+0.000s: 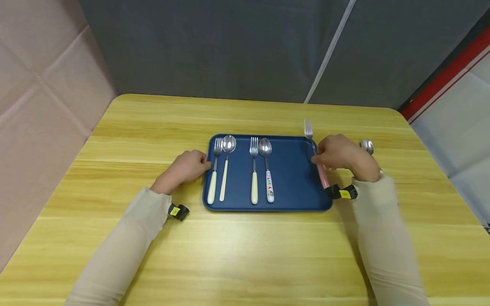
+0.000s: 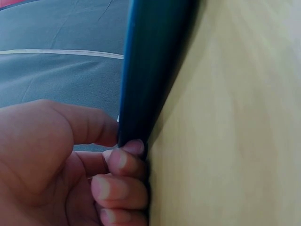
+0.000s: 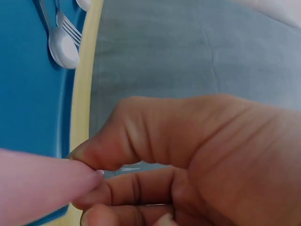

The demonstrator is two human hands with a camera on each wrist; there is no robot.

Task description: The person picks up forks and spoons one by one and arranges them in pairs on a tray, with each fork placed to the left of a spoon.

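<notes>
A blue tray (image 1: 291,170) lies in the middle of the wooden table. My left hand (image 1: 187,166) is at its left rim, where thumb and curled fingers (image 2: 117,162) pinch the tray's edge (image 2: 155,70). My right hand (image 1: 342,158) is at the tray's right rim and grips a pink-handled fork (image 1: 323,176), tines pointing away from me. The pink handle (image 3: 37,183) shows between thumb and fingers of my right hand (image 3: 197,150). On the tray lie a cream-handled fork (image 1: 212,187), a cream-handled spoon (image 1: 229,143), a second fork (image 1: 254,170) and a spoon with a patterned handle (image 1: 269,187).
Another spoon (image 1: 366,145) lies on the table just right of my right hand, partly hidden by it. The wooden table (image 1: 245,255) stretches wide in front of the tray. A grey cloth wall stands behind the table, and a pink wall on the left.
</notes>
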